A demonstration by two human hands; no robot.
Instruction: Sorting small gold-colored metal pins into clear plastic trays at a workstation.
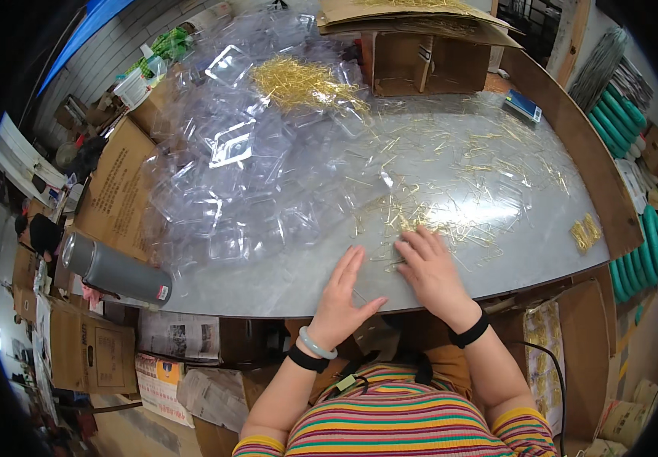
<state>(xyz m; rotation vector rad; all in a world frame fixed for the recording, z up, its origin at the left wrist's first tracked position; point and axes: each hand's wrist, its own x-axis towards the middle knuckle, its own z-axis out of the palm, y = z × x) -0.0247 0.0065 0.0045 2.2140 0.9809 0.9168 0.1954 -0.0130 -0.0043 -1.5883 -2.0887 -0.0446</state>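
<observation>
Across the smooth grey tabletop [252, 293], glossy clear plastic trays [226, 183] crowd the left, near a cylindrical flask [119, 268]; an open cardboard box [390, 65] stands behind. Thin gold wires [420, 217] lie scattered at the right hand [434, 270], loosely spread; the left hand [339, 297] is empty, fingers extended.

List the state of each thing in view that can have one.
Clear moulded plastic packs: piled, overlapping.
Thin gold wire pieces: scattered loosely, some heaped on the packs.
Small gold wire bundle: gathered together.
Brown cardboard box: open-fronted, divided inside.
Dark grey cylindrical flask: unheld.
Left bare hand: open, fingers extended.
Right bare hand: fingers spread, by scattered wire pieces.
</observation>
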